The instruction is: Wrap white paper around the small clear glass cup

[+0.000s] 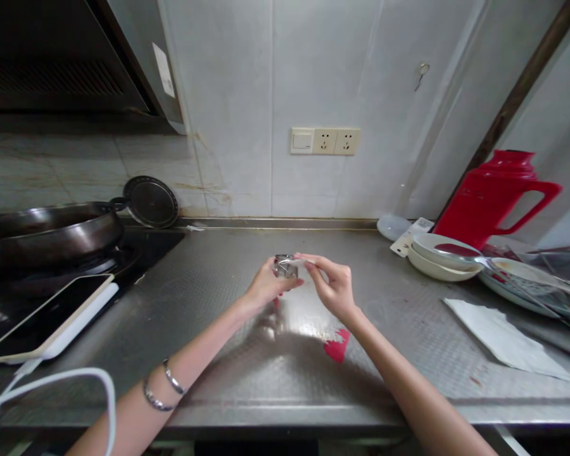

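Observation:
My left hand (265, 285) is closed around a small, shiny, clear-and-silver container (285, 267), held above the metal counter (232, 373). It looks like a little glass or metal jar, but its exact kind is too small to tell. My right hand (332, 286) pinches a thin whitish piece (303, 266) between thumb and fingers, right at the container's side. Whether that piece is a strip or a small tool I cannot make out. Below the hands a torn red scrap (337, 346) lies on the counter. Another bit of red shows just under my left hand.
On the left stand a pan (52, 234) on the black stove and a phone (47, 320) with a white cable (90, 372). To the right are a red thermos jug (494, 199), stacked bowls (441, 269) and a white paper sheet (503, 339). Sockets (336, 141) sit on the wall.

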Demonstrator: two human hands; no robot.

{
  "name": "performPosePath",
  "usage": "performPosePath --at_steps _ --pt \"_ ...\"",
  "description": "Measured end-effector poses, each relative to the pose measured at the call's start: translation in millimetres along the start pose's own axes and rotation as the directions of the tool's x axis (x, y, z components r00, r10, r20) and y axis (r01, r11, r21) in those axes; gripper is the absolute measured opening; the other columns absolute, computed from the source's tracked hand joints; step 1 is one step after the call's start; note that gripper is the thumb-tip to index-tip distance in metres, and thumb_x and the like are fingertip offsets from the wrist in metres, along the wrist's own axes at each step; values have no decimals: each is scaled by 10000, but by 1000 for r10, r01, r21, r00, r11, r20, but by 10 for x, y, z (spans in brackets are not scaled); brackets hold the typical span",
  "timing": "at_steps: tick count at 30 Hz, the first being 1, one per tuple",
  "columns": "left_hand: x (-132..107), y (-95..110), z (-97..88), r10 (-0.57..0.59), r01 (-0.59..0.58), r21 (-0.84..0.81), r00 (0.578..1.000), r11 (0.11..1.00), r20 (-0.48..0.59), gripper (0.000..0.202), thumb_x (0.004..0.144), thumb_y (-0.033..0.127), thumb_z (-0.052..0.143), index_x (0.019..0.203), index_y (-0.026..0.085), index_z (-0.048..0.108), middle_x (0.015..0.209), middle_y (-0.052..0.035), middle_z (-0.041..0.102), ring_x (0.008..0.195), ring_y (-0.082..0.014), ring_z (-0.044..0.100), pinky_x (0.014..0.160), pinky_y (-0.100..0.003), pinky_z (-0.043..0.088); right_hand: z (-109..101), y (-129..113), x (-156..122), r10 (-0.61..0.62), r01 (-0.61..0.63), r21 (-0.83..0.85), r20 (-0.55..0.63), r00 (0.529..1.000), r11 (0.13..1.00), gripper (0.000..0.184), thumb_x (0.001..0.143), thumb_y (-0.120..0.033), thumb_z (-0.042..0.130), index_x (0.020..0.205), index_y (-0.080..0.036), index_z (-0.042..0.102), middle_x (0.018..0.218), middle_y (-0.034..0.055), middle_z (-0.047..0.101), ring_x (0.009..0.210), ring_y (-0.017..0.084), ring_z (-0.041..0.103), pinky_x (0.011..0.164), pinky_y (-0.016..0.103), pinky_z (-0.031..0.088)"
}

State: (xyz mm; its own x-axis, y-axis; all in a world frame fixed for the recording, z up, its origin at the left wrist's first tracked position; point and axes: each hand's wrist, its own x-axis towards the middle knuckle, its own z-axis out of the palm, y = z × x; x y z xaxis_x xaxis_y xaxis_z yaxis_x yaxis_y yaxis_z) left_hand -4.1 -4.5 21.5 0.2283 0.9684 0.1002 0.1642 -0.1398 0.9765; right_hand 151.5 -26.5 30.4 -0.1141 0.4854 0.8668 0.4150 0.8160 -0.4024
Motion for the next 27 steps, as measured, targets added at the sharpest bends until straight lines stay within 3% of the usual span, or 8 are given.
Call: performPosePath --at_steps 3,7,10,13,16,21,27 --pt "0 -62 46 51 -47 70 997 996 -64 589 534 320 807 1021 164 516 728 20 591 530 -94 534 381 -164 380 28 57 -8 -45 38 -106 -60 997 994 235 881 -154 485 1010 -215 672 1031 76 710 995 201 660 875 336 536" --pt "27 -169 94 229 -225 145 973 963 -8 545 528 233 795 1019 156 571 849 -23 653 751 -159 610 605 -222 487 92 98 -57 -184 207 -121 182 966 971 290 878 -112 457 1089 -204 633 1118 87 677 1107 195 602 947 356 508" --pt "29 -154 114 293 -294 162 956 942 33 451 529 186 773 945 143 605 882 -35 663 843 -187 606 709 -253 493 103 89 -75 -220 254 -102 260 940 962 315 873 -95 442 1121 -189 613 1134 99 668 1140 197 580 970 375 499" --pt "-13 -53 122 242 -247 117 969 962 58 312 569 154 720 861 142 612 754 2 638 724 -146 592 621 -222 481 84 86 -72 -233 261 -85 249 940 962 342 872 -91 433 1147 -208 598 1129 85 671 1134 190 584 967 385 504" --pt "-76 56 109 103 -109 37 987 993 126 187 638 157 646 819 143 602 555 60 518 493 -78 495 448 -177 409 65 92 -68 -247 264 -51 212 945 963 352 865 -83 439 1154 -208 598 1131 79 671 1142 190 578 973 383 500" --pt "-102 100 48 -38 46 -77 993 996 108 337 634 274 704 928 161 585 582 67 508 420 -59 447 332 -148 345 48 76 -68 -195 203 -21 193 962 979 318 864 -111 463 1110 -222 632 1123 66 677 1112 197 600 952 370 511" --pt "-48 86 -1 -98 100 -169 995 980 23 462 603 335 751 993 170 565 625 55 537 420 -54 455 324 -145 356 42 -3 -65 -100 95 45 138 985 994 268 872 -174 487 1055 -242 671 1067 58 701 1068 215 627 937 379 510"
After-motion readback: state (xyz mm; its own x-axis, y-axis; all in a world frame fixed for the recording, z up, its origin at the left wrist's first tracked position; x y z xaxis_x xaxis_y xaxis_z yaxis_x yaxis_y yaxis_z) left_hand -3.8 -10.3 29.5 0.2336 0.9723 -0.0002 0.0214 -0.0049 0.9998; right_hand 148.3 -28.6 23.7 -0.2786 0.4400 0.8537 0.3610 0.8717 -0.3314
